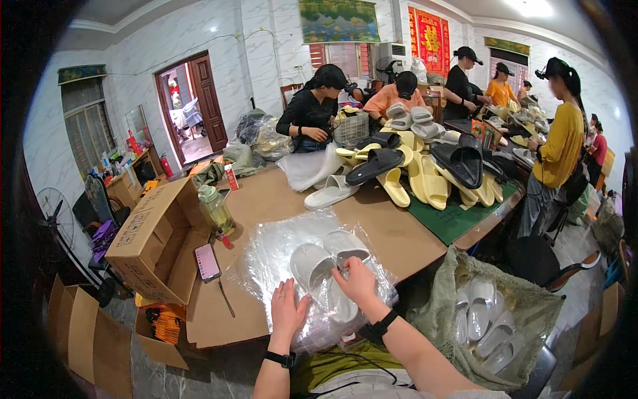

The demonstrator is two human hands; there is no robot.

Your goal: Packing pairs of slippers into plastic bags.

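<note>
In front of me a pair of pale grey slide slippers (311, 265) lies on a stack of clear plastic bags (269, 247) at the table's near edge. My left hand (288, 310) rests flat on the plastic beside the near slipper, fingers stretched out, holding nothing. Bent fingers of my right hand (357, 282) close on the slipper's edge, between its strap and the other slipper. Its fingertips are partly hidden. Whether the slippers lie inside a bag or on top of it, I cannot tell.
A heap of yellow, black and grey slippers (425, 174) covers the far table. To the left stand an open cardboard box (157, 241), a bottle (214, 207) and a phone (207, 262). A woven sack (442, 299) with bagged slippers sits at right. Several people work beyond.
</note>
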